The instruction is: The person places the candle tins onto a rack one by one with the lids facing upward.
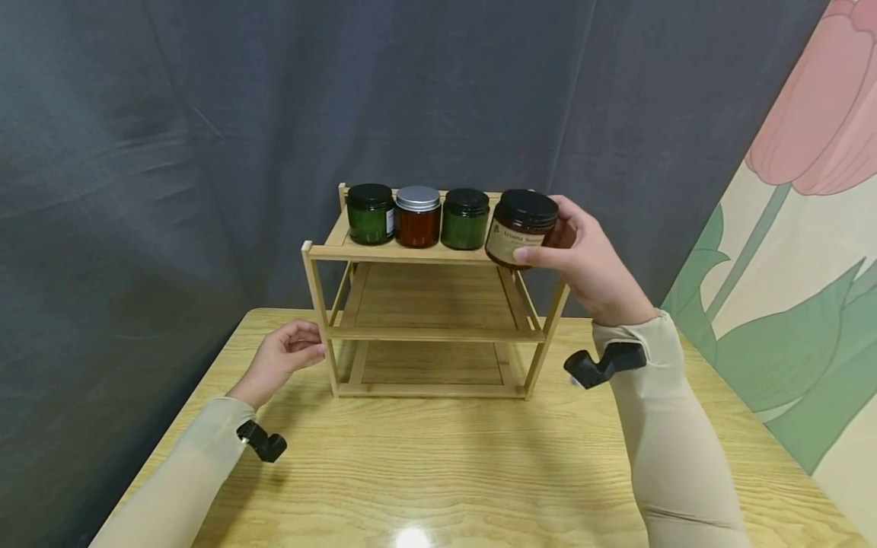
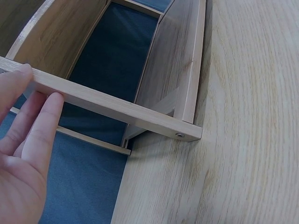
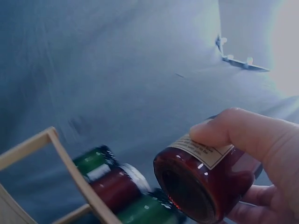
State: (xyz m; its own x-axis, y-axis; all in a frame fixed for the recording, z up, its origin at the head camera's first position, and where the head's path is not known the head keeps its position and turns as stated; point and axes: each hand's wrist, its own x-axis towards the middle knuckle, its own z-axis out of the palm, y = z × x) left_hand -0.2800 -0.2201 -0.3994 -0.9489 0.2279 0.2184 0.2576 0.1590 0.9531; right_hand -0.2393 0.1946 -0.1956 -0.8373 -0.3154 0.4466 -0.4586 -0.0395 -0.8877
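Observation:
My right hand (image 1: pixel 588 262) grips a dark amber jar (image 1: pixel 508 242) with a black lid and a cream label, at the right end of the top shelf. In the right wrist view, the thumb presses on the label and the jar's base (image 3: pixel 187 191) is tilted toward the camera. Lower down, my left hand (image 1: pixel 282 356) pinches the front left post (image 2: pixel 110 103) of the wooden rack (image 1: pixel 438 332) between thumb and fingers. Along the top shelf stand a green jar with a black lid (image 1: pixel 370 221), an amber jar with a silver lid (image 1: pixel 418 224) and another green jar (image 1: pixel 464 227).
The three-tier rack stands on a light wood-grain table (image 1: pixel 425 464). Behind it hangs a dark grey-blue curtain (image 1: pixel 438 91). A wall with a painted tulip (image 1: pixel 802 114) runs along the right. Bare boards show on the rack's middle shelf (image 1: pixel 432 301) and bottom shelf (image 1: pixel 428 364).

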